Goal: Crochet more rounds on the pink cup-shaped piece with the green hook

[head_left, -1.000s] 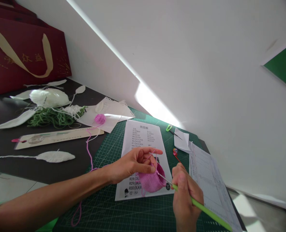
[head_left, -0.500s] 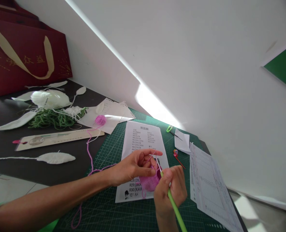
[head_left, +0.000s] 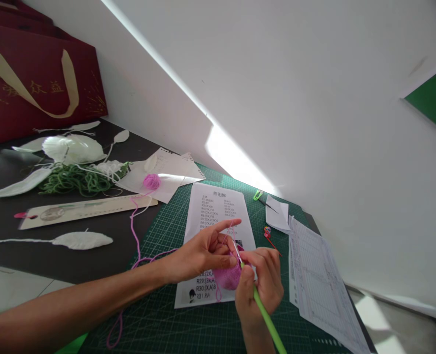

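Observation:
My left hand [head_left: 206, 250] pinches a small pink crochet piece [head_left: 227, 278] between thumb and fingers. Its index finger is stretched out, with pink yarn [head_left: 135, 233] running over it. In my right hand [head_left: 262, 280] is a crochet hook [head_left: 264, 312] with a green handle, and its metal tip meets the top edge of the piece. The pink yarn trails left across the table to a small pink ball [head_left: 152, 181]. Under the hands lies a printed pattern sheet [head_left: 218, 206], partly covered by them.
A green cutting mat [head_left: 159, 314] covers the table's middle. White crocheted leaves [head_left: 83, 241], green yarn [head_left: 83, 179] and a bookmark strip [head_left: 88, 210] lie to the left, before a red gift bag [head_left: 41, 83]. Lined papers [head_left: 321, 280] and stitch markers [head_left: 267, 232] lie right.
The left index finger has lifted and straightened, raising the yarn. My right hand has tipped slightly, with its fingers closer to the left hand. The view has shifted a little.

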